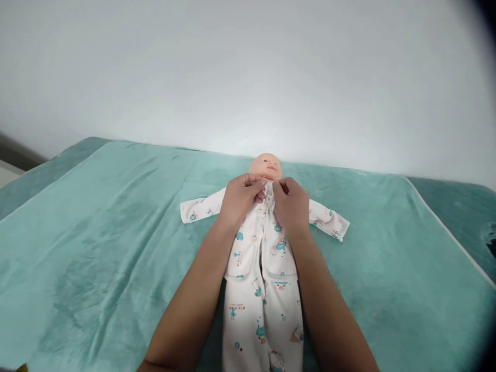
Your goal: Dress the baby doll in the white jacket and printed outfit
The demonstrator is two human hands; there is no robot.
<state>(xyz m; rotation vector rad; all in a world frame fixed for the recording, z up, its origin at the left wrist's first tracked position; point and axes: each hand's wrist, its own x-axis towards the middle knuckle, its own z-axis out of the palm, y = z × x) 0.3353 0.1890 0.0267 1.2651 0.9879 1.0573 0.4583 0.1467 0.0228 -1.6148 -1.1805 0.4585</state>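
Head view looked down on a teal blanket (96,232) spread over a flat surface, with a plain pale wall (232,67) behind it; a baby doll (266,166) lay on its back near the blanket's middle, head towards the wall, dressed in a white printed sleepsuit (263,289). At the left, one empty-looking sleeve (197,211) lay flat on the blanket; just beside it the left hand (242,199) was closed, fingertips pinched on the sleepsuit's front edge at the collar, right under the doll's chin; the right hand (291,206) met it from the other side, fingers curled and gripping the opposite edge, the two hands almost touching; whether a fastener sat between the fingertips could not be told. Below the hands the front opening ran down the chest, with a small round snap (254,238) showing; the far sleeve (329,225) stretched out to the right. The sleepsuit looked thin, soft and light, likely to bunch and slide over the doll's smooth body; the firmer stitched edges along the opening seemed the surest places to pinch.
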